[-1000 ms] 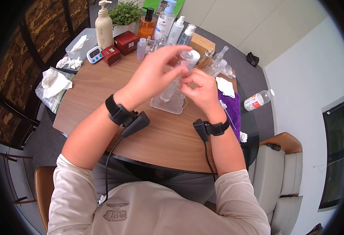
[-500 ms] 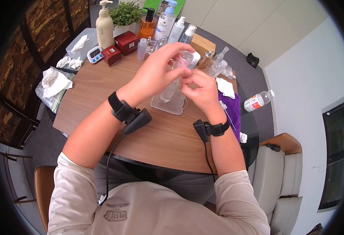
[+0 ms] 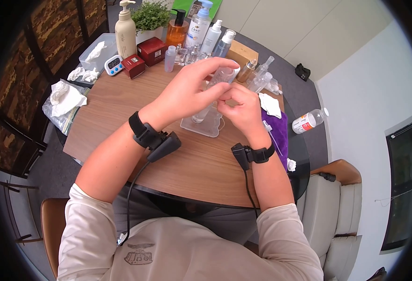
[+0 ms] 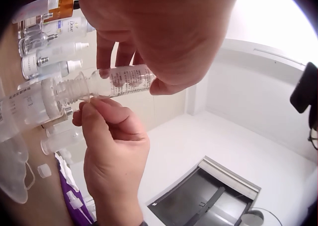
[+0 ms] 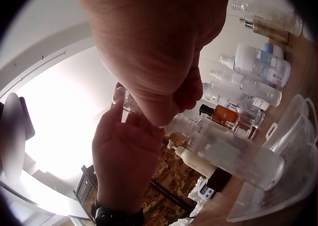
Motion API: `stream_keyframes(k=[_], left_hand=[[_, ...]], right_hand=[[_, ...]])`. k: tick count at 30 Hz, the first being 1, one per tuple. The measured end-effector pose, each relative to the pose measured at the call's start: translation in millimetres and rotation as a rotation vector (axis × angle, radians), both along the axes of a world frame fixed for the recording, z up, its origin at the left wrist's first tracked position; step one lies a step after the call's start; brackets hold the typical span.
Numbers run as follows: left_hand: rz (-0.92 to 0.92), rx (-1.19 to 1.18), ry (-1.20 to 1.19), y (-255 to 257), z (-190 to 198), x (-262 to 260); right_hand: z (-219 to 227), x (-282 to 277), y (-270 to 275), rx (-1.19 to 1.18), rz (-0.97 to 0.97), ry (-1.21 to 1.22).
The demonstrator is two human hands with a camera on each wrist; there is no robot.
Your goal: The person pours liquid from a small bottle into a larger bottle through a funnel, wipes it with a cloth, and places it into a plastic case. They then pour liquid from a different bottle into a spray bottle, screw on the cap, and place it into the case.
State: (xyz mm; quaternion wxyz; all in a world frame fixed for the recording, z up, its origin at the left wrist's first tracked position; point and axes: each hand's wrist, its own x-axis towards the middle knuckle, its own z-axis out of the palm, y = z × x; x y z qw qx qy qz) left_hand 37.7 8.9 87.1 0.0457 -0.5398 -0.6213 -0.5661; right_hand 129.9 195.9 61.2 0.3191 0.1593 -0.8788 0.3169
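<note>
My left hand (image 3: pixel 194 89) holds a small clear printed bottle (image 4: pixel 131 81) tipped over, its mouth end at the threaded neck (image 4: pixel 72 89) of a larger clear bottle (image 4: pixel 25 107). That lower bottle stands upright on a clear plastic tray (image 3: pixel 213 132). Thumb and bent fingers of my right hand (image 3: pixel 241 105) pinch at the lower bottle's mouth, where the two necks meet. In the right wrist view the right hand (image 5: pixel 159 57) hides most of this joint, while the left hand (image 5: pixel 129 151) is around the small bottle.
Behind the hands stand a beige pump bottle (image 3: pixel 125 33), a Dove bottle (image 3: pixel 196 30), red boxes (image 3: pixel 150 50) and several clear bottles. A purple cloth (image 3: pixel 278 136) lies to the right, below a folded tissue (image 3: pixel 269 104). Crumpled tissues (image 3: pixel 65 98) lie at left.
My left hand has shifted slightly right, with the small bottle tilting a little further over the lower bottle. The right hand has kept its place at the neck.
</note>
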Motion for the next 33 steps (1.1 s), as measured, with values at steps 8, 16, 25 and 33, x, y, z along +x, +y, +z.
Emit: stream_keyframes(k=[8, 16, 25, 33], left_hand=[[-0.033, 0.065, -0.181, 0.1, -0.6, -3.4], [0.055, 0.054, -0.205, -1.7, 1.2, -5.5], [0.048, 0.146, -0.314, -4.3, -0.9, -10.3], [0.064, 0.129, -0.301, -7.3, 4.4, -8.3]], right_hand=[[-2.8, -2.0, 2.7, -0.017, 0.033, 0.027], [-1.7, -0.8, 2.0, -0.027, 0.013, 0.016], [3.0, 0.0, 1.8, -0.054, 0.066, 0.024], [0.9, -1.3, 4.6, -0.058, 0.022, 0.028]])
